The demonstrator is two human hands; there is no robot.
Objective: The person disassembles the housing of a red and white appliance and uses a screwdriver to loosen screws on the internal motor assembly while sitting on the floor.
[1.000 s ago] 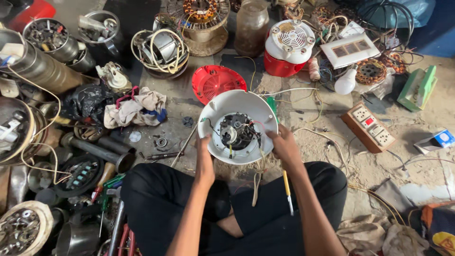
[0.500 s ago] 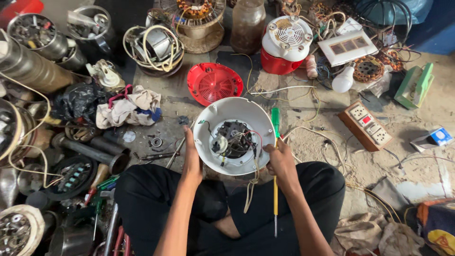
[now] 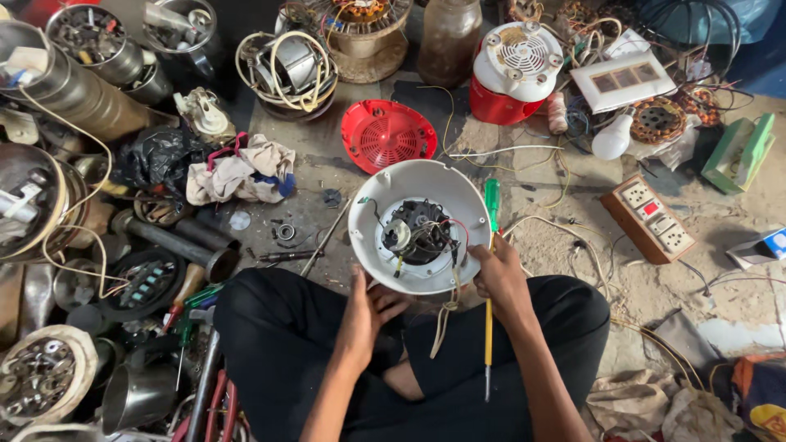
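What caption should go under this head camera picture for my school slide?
A seated person's left hand and right hand steady a white round housing with wiring inside, a green-handled screwdriver alongside.
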